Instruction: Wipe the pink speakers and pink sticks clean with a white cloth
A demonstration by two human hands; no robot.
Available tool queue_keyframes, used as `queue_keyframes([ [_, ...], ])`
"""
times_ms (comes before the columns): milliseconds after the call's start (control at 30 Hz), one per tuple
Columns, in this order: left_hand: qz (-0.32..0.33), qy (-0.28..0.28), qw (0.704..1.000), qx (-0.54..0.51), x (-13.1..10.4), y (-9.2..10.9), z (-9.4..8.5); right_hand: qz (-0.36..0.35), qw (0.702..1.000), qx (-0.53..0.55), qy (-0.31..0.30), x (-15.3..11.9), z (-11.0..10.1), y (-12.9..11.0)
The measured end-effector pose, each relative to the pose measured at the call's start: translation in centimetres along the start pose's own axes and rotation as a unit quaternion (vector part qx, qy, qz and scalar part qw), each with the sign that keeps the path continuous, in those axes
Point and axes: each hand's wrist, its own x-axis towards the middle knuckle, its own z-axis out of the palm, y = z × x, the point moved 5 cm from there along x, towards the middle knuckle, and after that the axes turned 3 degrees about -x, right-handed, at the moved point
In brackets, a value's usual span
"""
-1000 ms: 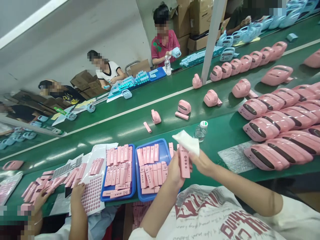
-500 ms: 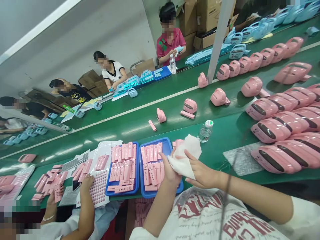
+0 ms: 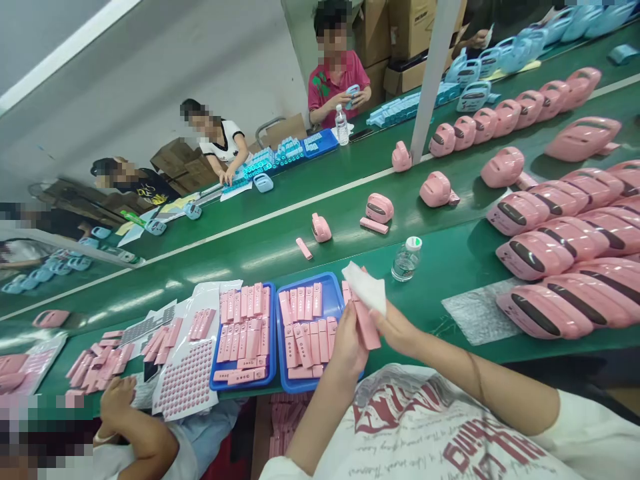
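My left hand (image 3: 351, 341) is closed around a long pink plastic piece (image 3: 369, 328), held tilted above the edge of the right blue tray (image 3: 332, 301). My right hand (image 3: 395, 327) presses a white cloth (image 3: 367, 288) against the upper part of that piece. The cloth hides some of the piece, and the fingers of my right hand are partly covered. In the tray below lie rows of similar pink pieces (image 3: 305, 343). A clear bottle (image 3: 407, 260) with a white and green cap stands just beyond my right hand.
A second blue tray (image 3: 273, 333) of pink pieces is on the left, beside a sticker sheet (image 3: 185, 380) and a co-worker's hand (image 3: 117, 400). Pink rounded housings (image 3: 540, 307) stand in rows at right. Others sit along the green belt (image 3: 240, 247). Co-workers handle blue parts opposite.
The pink piece now shows in my left hand, and the cloth is folded smaller against it. My hands are closer together. The neighbouring co-worker's hands have shifted from the pink pieces.
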Motion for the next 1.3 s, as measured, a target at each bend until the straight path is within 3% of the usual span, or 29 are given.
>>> queue_keyframes([
  [100, -0.043, 0.023, 0.999, -0.012, 0.2, 0.1, -0.4, -0.188, 0.967, -0.138, -0.099, -2.1, 1.9, -1.1],
  [167, -0.059, 0.036, 0.998, 0.011, 0.2, 0.2, -0.7, -0.212, 0.956, -0.148, -0.139, -2.8, 2.3, -0.6],
  [200, -0.056, 0.035, 0.997, 0.027, 0.1, 0.3, -0.8, -0.182, 0.967, -0.126, -0.129, -2.5, 2.0, -0.1],
  [267, -0.047, 0.011, 0.997, 0.056, -0.1, 0.1, -0.7, -0.046, 0.997, -0.030, -0.049, -1.0, 0.4, 1.2],
  [300, -0.052, -0.012, 0.996, 0.066, -0.2, -0.2, -0.4, 0.038, 0.999, 0.035, 0.008, -0.1, -0.5, 2.0],
  [367, -0.074, -0.059, 0.993, 0.069, -0.6, -0.8, 0.1, 0.162, 0.971, 0.149, 0.098, 1.4, -1.9, 3.2],
  [467, -0.084, -0.075, 0.992, 0.059, -0.9, -1.1, 0.5, 0.190, 0.945, 0.228, 0.135, 2.6, -3.0, 3.3],
  [567, -0.063, -0.025, 0.996, 0.056, -0.6, -0.9, 0.1, 0.182, 0.965, 0.181, 0.054, 1.5, -2.0, 2.7],
  [633, -0.030, 0.011, 0.999, 0.037, -0.2, -0.6, -0.3, 0.143, 0.982, 0.122, -0.006, 0.1, -0.8, 2.0],
  [700, -0.032, 0.025, 0.999, 0.009, 0.3, -0.4, -0.6, 0.025, 0.996, 0.051, -0.064, -1.3, 0.4, 0.6],
  [767, -0.068, 0.022, 0.997, -0.012, 0.6, -0.3, -0.8, -0.114, 0.984, -0.036, -0.135, -2.5, 1.5, -0.7],
  [800, -0.083, 0.021, 0.996, -0.020, 0.7, -0.1, -0.9, -0.148, 0.975, -0.059, -0.154, -2.9, 1.7, -0.8],
  [867, -0.081, 0.015, 0.996, -0.034, 0.7, 0.6, -1.1, -0.081, 0.990, -0.041, -0.112, -2.5, 0.9, 0.2],
  [933, -0.054, 0.007, 0.998, -0.033, 0.7, 1.2, -1.2, 0.098, 0.995, 0.035, 0.006, -1.5, -0.8, 2.4],
  [1000, -0.038, 0.005, 0.999, -0.008, 0.5, 1.3, -1.3, 0.242, 0.957, 0.119, 0.109, -1.0, -2.0, 4.1],
  [1067, -0.024, 0.015, 0.999, 0.030, 0.4, 0.8, -1.4, 0.276, 0.941, 0.150, 0.128, -0.4, -2.1, 4.3],
  [1133, -0.012, 0.021, 0.998, 0.054, 0.5, 0.2, -1.4, 0.225, 0.965, 0.109, 0.075, 0.4, -1.3, 3.4],
  [1200, -0.003, 0.011, 0.999, 0.050, 0.6, -0.4, -1.2, 0.113, 0.993, 0.016, 0.003, 0.5, 0.0, 2.0],
  [1300, 0.003, 0.007, 0.999, 0.032, 0.8, -0.5, -1.1, -0.082, 0.986, -0.126, -0.068, -0.9, 2.0, 0.5],
])
